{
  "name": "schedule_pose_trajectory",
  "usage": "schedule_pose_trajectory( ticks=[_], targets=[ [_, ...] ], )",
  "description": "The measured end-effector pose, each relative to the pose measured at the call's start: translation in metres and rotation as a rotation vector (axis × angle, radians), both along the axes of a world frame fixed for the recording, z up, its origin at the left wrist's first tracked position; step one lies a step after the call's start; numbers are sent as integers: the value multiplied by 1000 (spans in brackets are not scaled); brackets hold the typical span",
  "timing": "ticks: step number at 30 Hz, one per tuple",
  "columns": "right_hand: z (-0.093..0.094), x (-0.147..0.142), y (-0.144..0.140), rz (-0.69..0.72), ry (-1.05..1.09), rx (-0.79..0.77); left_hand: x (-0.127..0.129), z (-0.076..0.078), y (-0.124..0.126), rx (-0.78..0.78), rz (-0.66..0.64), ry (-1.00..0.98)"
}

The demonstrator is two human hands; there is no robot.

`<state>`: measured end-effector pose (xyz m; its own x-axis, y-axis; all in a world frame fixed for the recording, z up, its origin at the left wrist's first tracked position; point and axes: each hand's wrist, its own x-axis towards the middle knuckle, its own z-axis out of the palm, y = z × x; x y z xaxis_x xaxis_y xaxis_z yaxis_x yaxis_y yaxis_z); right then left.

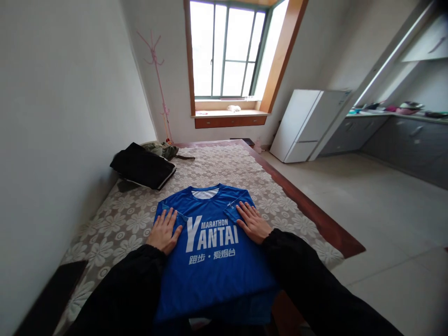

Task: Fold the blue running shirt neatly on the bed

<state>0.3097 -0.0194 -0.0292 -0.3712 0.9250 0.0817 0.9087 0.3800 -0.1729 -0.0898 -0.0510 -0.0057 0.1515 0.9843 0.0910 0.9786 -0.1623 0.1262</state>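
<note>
A blue T-shirt [213, 284] with white "Marathon Yantai" lettering lies face up, its collar pointing away from me. Both sleeves are folded inward over the chest. My left hand [164, 231] rests flat on the left folded sleeve, fingers spread. On the other side, my right hand [252, 221] presses flat on the right sleeve, its fingers stretched out. Neither hand grips the cloth. The shirt's lower edge hangs near the front, partly in shadow.
A floral cover [217, 163] lies over the bed or table with a reddish-brown edge [301, 205]. Folded black clothing [143, 165] sits at the back left beside an olive garment [163, 149]. Beyond stand a pink coat rack [159, 79] and a white fridge [308, 123].
</note>
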Motion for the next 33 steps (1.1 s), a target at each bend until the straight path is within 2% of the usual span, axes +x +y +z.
schedule_pose_trajectory(
  ticks=[3,6,9,13,16,19,22,24,28,33],
  targets=[
    [-12,0,5,-114,-28,17,1,4,6,-23,82,35],
    [-15,-1,10,-166,-33,1,0,8,10,-45,116,51],
    [-9,2,15,-178,-46,-69,0,9,12,-78,124,50],
    [9,4,32,-175,-47,-190,1,9,18,-113,136,46],
    [13,0,47,-148,-11,-106,1,6,22,-45,158,49],
    [3,-9,54,-155,-7,-16,1,3,26,-12,197,43],
    [-11,-12,54,-202,-29,7,-2,3,28,-10,235,46],
    [-15,-11,53,-209,-27,16,-3,4,28,-16,213,46],
    [-16,-9,53,-167,-8,19,-5,4,28,-25,129,38],
    [-16,-10,54,-235,-2,24,-7,0,27,16,197,38]
  ],
)
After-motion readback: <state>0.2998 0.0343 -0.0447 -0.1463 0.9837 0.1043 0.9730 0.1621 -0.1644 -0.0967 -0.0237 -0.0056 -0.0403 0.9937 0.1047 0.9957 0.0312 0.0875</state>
